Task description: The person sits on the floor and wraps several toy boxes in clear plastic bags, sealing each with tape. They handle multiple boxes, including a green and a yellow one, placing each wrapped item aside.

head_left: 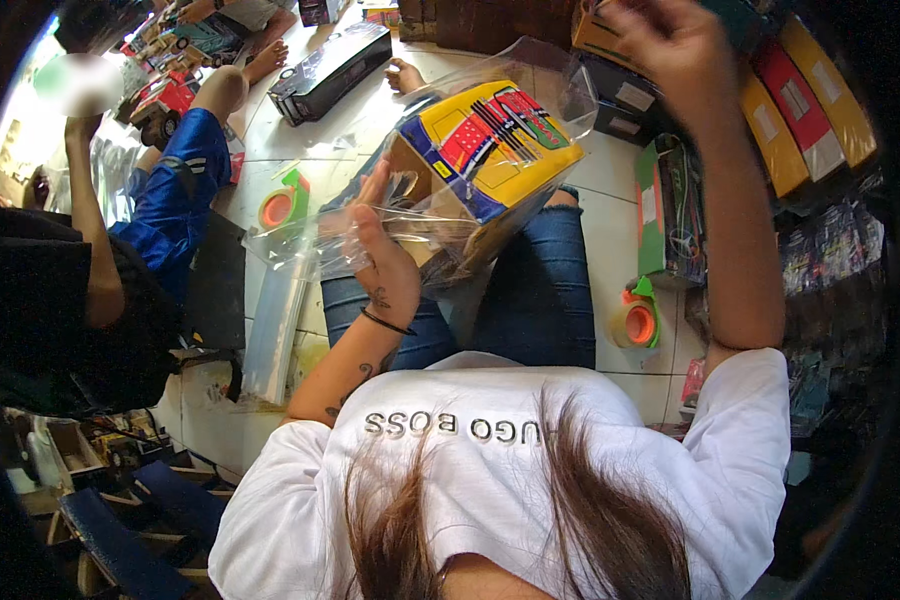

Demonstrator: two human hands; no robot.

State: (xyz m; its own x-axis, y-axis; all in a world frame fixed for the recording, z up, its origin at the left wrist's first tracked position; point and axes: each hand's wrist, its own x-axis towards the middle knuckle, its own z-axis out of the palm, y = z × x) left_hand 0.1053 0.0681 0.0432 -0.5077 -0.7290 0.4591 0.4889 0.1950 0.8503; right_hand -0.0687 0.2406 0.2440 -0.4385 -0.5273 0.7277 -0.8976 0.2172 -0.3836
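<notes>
A yellow and blue cardboard box (515, 165) with a printed colourful vehicle front rests tilted across my lap. Loose clear plastic wrap (435, 222) covers it and bunches at its left end. My left hand (385, 250) is against that bunched plastic, its fingers stretched out beside the box's brown end. Raised at the upper right, away from the box, my right hand (665, 50) is smeared by motion. Its fingers are too blurred to show whether they hold anything.
Tape dispensers lie on the tiles, a green-orange one (283, 207) at left and another (637, 320) at right. A long black box (332, 75) lies ahead. Upright boxes (795, 100) line the right side. A person in blue shorts (188, 160) sits at left.
</notes>
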